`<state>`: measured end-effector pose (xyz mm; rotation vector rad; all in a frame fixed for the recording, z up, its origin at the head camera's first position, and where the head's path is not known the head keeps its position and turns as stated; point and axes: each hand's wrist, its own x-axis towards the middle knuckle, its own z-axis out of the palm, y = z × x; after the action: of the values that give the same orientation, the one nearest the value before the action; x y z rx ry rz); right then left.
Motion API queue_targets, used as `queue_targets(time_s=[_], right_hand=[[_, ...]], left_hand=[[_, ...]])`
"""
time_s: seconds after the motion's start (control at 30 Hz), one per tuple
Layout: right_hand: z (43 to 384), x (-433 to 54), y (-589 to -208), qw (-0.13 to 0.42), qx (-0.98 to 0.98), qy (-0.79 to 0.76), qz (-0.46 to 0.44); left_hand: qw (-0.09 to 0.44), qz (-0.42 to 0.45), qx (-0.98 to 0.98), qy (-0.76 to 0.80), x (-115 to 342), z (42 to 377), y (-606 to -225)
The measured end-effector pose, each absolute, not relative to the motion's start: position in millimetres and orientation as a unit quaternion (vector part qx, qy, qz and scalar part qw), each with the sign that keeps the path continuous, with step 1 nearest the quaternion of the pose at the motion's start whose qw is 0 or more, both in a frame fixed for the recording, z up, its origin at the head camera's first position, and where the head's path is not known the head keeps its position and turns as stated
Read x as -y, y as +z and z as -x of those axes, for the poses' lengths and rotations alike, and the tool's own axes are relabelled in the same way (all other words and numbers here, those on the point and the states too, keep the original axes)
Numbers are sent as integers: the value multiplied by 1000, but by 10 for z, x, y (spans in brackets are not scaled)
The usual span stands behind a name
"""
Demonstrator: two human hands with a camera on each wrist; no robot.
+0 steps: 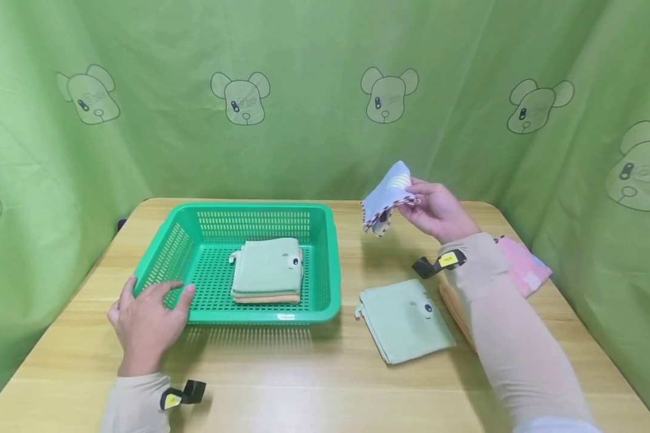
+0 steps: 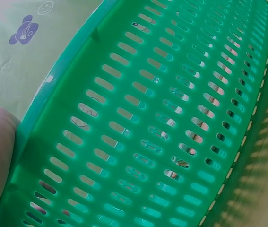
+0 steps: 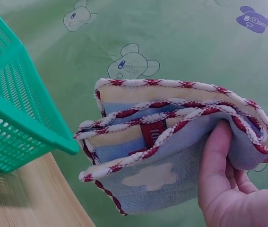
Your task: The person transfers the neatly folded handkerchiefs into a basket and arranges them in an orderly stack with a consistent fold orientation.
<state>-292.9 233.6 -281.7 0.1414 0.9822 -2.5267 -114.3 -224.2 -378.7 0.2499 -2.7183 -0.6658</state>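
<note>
A folded blue towel (image 1: 388, 191) with red-and-white stitched edging is pinched by my right hand (image 1: 436, 207), held up over the table right of the basket. In the right wrist view the towel (image 3: 148, 177) shows a white cloud patch and a small red label, with the thumb pressed on its near face. My left hand (image 1: 150, 316) grips the near-left corner of the green plastic basket (image 1: 333, 264), fingers over the rim. Inside the basket lies a folded pale green towel (image 1: 265, 264) with an eye design, on top of an orange one (image 1: 268, 298).
Another folded pale green towel (image 1: 403, 325) lies on the wooden table (image 1: 281, 385) right of the basket. Beside it, partly behind my right forearm, are an orange towel (image 1: 455, 310) and a pink one (image 1: 525, 264). A green curtain (image 1: 314, 144) surrounds the table.
</note>
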Motion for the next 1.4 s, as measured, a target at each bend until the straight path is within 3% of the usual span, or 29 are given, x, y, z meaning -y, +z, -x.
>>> queue_targets(time_s=[1.4], right_hand=[[2878,-1849,-2744,228,-357,-905,-37]], left_hand=[[160,-83,957,-228,2247,1126,-3739]])
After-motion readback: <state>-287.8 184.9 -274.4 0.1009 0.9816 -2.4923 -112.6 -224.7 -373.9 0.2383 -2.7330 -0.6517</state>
